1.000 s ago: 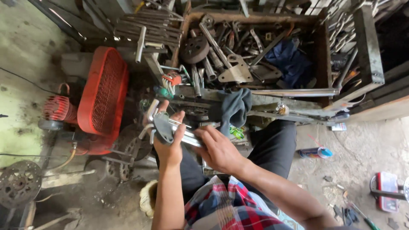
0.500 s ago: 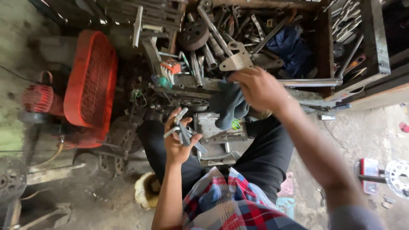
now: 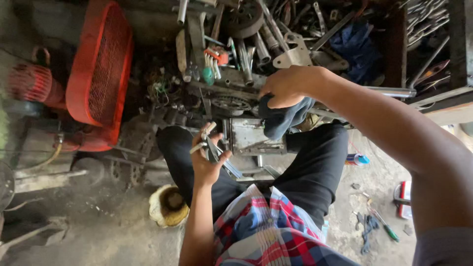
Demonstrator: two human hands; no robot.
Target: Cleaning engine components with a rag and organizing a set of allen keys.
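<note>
The person sits low among scrap metal, knees apart in black trousers (image 3: 315, 167), a plaid shirt (image 3: 266, 231) below. The left hand (image 3: 209, 157) is raised over the left thigh, fingers curled and clamped round a bundle of thin metal tools (image 3: 213, 148); their ends stick out above and below the fist. The right hand (image 3: 283, 88) reaches forward and is closed on a dark blue rag (image 3: 281, 118), which hangs down from the grip in front of a grey metal box (image 3: 251, 135) set between the knees. Just beyond the hands lies a heap of greasy parts: bars, a bracket (image 3: 293, 51), a green-handled tool (image 3: 208, 75). An orange mesh guard (image 3: 98, 69) stands to the left, well apart from both hands. A yellow-rimmed bowl (image 3: 168, 206) sits on the floor by the left thigh, and a green screwdriver (image 3: 387, 226) lies at the right.
</note>
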